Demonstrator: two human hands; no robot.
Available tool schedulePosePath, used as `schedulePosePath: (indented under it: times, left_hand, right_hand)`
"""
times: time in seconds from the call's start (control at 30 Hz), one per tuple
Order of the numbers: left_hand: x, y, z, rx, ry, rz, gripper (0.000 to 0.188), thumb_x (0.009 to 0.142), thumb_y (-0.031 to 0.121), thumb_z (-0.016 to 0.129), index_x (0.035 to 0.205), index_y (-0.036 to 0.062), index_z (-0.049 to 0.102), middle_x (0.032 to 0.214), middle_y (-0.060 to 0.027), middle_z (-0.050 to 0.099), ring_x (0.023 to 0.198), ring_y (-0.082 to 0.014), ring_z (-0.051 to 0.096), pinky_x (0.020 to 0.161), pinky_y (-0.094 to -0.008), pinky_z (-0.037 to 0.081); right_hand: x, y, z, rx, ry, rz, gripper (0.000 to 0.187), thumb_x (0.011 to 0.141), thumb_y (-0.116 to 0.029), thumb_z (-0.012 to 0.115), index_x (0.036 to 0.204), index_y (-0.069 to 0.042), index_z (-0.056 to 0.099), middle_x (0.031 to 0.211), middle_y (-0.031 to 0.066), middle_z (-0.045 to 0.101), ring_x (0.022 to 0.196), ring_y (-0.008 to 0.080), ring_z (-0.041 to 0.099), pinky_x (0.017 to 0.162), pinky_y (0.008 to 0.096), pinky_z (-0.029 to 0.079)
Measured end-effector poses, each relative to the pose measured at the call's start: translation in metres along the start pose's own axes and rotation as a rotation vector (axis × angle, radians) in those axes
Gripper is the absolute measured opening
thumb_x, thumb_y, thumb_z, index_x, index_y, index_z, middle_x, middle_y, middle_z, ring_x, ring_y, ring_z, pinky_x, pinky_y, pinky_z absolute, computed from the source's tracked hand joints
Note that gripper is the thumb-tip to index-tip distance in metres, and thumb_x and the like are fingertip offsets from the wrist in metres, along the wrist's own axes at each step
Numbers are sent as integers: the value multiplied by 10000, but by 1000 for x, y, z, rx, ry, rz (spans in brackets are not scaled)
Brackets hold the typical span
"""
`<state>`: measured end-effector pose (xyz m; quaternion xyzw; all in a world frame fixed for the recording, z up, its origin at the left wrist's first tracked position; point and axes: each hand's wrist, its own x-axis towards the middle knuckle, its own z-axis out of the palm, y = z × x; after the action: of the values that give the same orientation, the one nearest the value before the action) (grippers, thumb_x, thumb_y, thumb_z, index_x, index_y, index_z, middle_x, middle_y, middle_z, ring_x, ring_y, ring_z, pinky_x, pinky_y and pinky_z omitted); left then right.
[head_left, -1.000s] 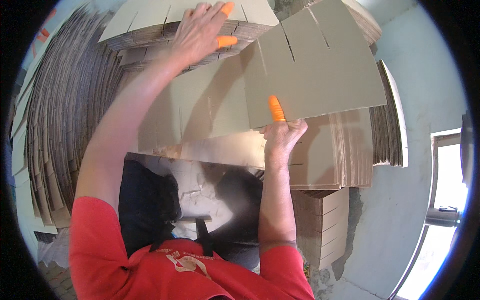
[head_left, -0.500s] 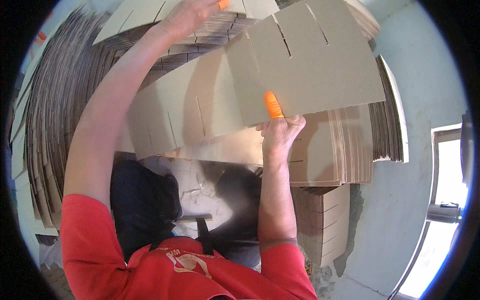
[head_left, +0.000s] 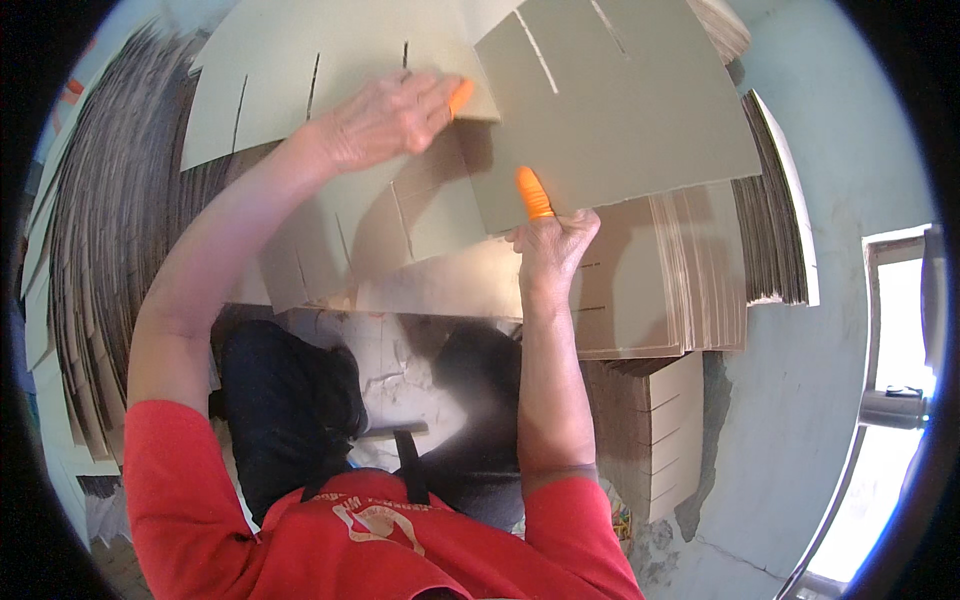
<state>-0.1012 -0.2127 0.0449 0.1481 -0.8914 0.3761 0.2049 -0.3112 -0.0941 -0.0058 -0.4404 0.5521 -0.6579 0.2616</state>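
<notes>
Grey-tan creased cardboard sheet [head_left: 625, 115] was pinched in the right hand [head_left: 555, 245] as the left hand [head_left: 390, 120] gripped a pale slotted cardboard sheet [head_left: 350, 35] alongside, 2 in handling, with the tall brown cardboard stack [head_left: 125, 230] at left finished or waiting, unclear which.

Tall cardboard stack [head_left: 110, 230] is placed far left. Left sheet [head_left: 275, 85] is held ahead by the left fingers [head_left: 461, 97]; right panel [head_left: 620, 120], to its right, is held by the right fingers [head_left: 534, 190]. Sheet bundle [head_left: 625, 290] is partly covered by the panel. Wall [head_left: 800, 350] is located right, then window [head_left: 905, 335].
</notes>
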Motion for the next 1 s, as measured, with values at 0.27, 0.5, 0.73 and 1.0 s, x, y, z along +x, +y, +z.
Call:
schedulePosePath:
  times: [0.27, 0.5, 0.73, 1.0]
  left_hand:
    - [-9, 27, -22, -76, -44, 47, 378, 682, 106, 662, 1020, -62, 684, 1105, -138, 632, 860, -181, 575, 660, -252, 517]
    - [-4, 101, -58, -542, 1, -292, 526, 727, 274, 768, 1127, -54, 671, 1079, -170, 678, 874, -240, 626, 710, -351, 546]
    - [12, -39, 24, -253, 160, -786, 411, 874, 236, 658, 1189, -24, 611, 1175, -167, 603, 1126, -302, 530, 900, -440, 455]
    - [-21, -96, 106, -148, -253, -506, 366, 865, 186, 629, 1156, -32, 581, 1176, -212, 562, 1182, -384, 478, 1048, -519, 368]
  right_hand:
    - [6, -48, -20, -45, -76, -8, 114, 707, 128, 545, 710, 52, 630, 532, 32, 534, 441, 114, 489, 409, 287, 394]
    - [-1, -31, -10, 6, 32, 60, 223, 636, 138, 451, 741, 62, 633, 519, 75, 547, 418, 138, 519, 378, 271, 388]
    - [-7, -34, -2, 2, -78, 111, 273, 827, 95, 396, 878, 62, 662, 606, 85, 576, 410, 142, 547, 370, 262, 419]
    - [-6, -32, -1, -31, -72, 96, 231, 767, 91, 438, 831, 54, 657, 540, 63, 544, 392, 133, 541, 365, 291, 431]
